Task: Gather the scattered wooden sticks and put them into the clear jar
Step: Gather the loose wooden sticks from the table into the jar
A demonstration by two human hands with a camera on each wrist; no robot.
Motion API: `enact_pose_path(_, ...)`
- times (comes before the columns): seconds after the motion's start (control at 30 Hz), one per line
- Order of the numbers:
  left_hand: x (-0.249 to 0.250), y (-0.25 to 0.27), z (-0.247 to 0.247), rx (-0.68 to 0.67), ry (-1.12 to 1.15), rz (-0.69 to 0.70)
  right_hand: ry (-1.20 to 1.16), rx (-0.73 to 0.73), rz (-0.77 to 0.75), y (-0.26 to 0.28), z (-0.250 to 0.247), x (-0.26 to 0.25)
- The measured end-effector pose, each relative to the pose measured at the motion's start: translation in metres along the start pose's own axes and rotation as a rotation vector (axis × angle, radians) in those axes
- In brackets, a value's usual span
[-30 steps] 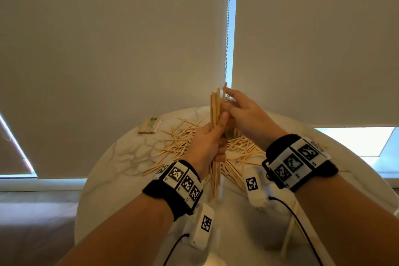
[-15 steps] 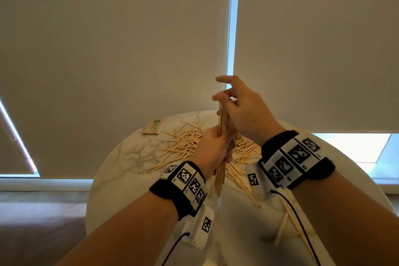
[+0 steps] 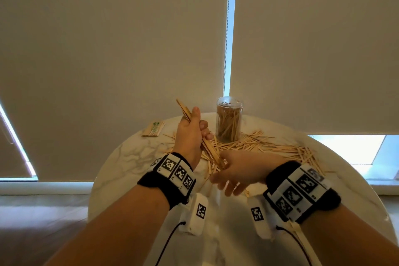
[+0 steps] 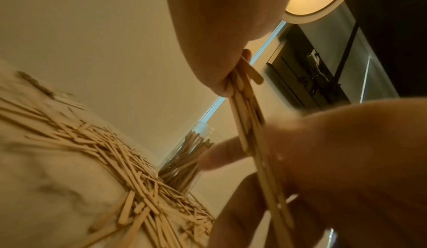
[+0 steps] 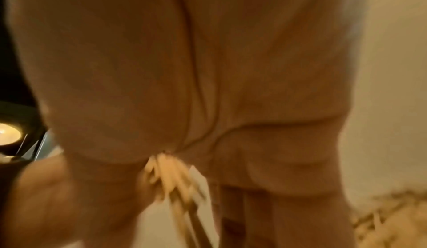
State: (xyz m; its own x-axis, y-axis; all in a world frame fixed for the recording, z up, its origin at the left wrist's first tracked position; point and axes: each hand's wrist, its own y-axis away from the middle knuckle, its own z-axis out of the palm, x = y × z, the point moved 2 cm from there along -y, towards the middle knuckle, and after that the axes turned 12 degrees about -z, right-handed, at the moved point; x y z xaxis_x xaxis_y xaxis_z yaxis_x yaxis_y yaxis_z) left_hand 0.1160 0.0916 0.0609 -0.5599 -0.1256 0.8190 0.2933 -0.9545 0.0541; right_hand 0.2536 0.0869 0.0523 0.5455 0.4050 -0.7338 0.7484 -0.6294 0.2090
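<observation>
Dozens of wooden sticks (image 3: 254,147) lie loose on the marble surface (image 3: 121,157), fanned out around the foot of the clear jar (image 3: 229,122), which stands upright just beyond your left hand (image 3: 190,136) and already looks about full of sticks on end.

Your left grip is curled round a bundle of sticks (image 3: 207,147). It holds the bundle near its middle and slanted, so one end pokes up past your thumb and the other runs down toward your right hand (image 3: 241,170). The right grip is relaxed, fingers loosely spread, with the lower ends of the bundle against it near the base of the thumb. The right wrist view is too blurred to say whether anything is pinched there.

Expect these sticks to be very light, stiff and smooth. They will slide lengthwise against each other, and the left wrist view shows some ends already stepped out of line just above your grip. Hold the bundle at its middle with an even squeeze all round, firm enough to stop slipping but not so hard that thin wood snaps. Squaring the lower ends against your right palm should make the bundle enter the jar mouth cleanly.

With the jar this packed, new sticks may jam on those inside, and the light jar could tip if you push.
</observation>
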Motion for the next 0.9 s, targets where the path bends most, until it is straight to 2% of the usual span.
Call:
enact_pose_path(0.17, -0.009, 0.003, 0.002, 0.042, -0.105, 0.045, -0.302, 0.209, -0.067, -0.012, 0.013, 0.003)
enact_pose_path(0.27, -0.008, 0.004, 0.002, 0.05, -0.104, 0.029, -0.334, 0.285, -0.112, -0.013, 0.011, 0.0)
enact_pose_path(0.43, -0.014, 0.011, 0.001, 0.014, -0.238, 0.004, -0.094, 0.386, -0.194, -0.006, 0.003, -0.01)
enact_pose_path(0.57, -0.02, 0.016, 0.004, -0.05, -0.261, -0.042, 0.165, 0.357, -0.221, -0.006, 0.007, -0.011)
enact_pose_path(0.67, -0.019, 0.015, 0.002, -0.062, -0.258, -0.101, 0.212, 0.362, -0.218, -0.005, 0.004, -0.01)
enact_pose_path(0.73, -0.011, 0.012, 0.0, -0.053, -0.223, -0.091, 0.27, 0.357, -0.209, -0.003, 0.001, -0.007)
enact_pose_path(0.8, 0.004, 0.005, -0.005, 0.022, -0.146, -0.044, 0.348, 0.343, -0.177, 0.0, 0.001, -0.002)
enact_pose_path(0.9, 0.03, -0.007, -0.013, 0.213, -0.098, 0.009, 0.443, 0.322, -0.163, 0.004, 0.003, 0.003)
